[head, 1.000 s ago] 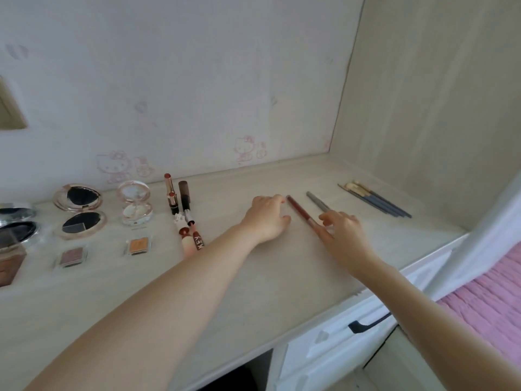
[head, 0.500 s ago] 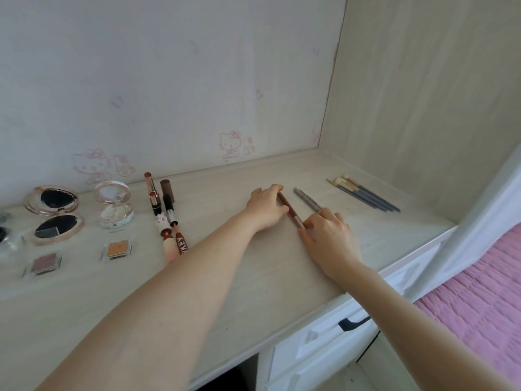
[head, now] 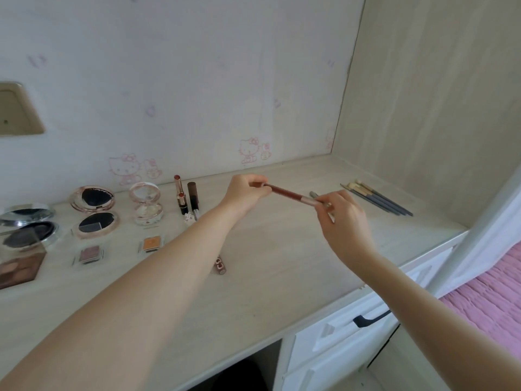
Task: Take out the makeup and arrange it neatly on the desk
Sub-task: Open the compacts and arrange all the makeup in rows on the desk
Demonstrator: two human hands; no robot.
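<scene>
A dark red makeup pencil [head: 286,192] hangs in the air above the pale wooden desk [head: 267,261], held at both ends. My left hand [head: 244,193] pinches its far end and my right hand [head: 342,221] grips its pink near end. Just behind my right hand a grey pencil [head: 313,194] lies on the desk, mostly hidden. Lipsticks [head: 180,194] and tubes lie in a row to the left, partly under my left forearm. Open compacts [head: 94,213] and small eyeshadow pans [head: 150,244] fill the desk's left side.
Several grey-handled brushes [head: 377,198] lie at the right by the side wall. A white drawer with a black handle [head: 369,320] sits under the desk's front edge. A pink bedspread [head: 490,300] shows at the lower right.
Both hands have lifted the dark red pencil off the desk; it now hangs between them above the surface. The camera has tilted a little, showing more of the left compacts.
</scene>
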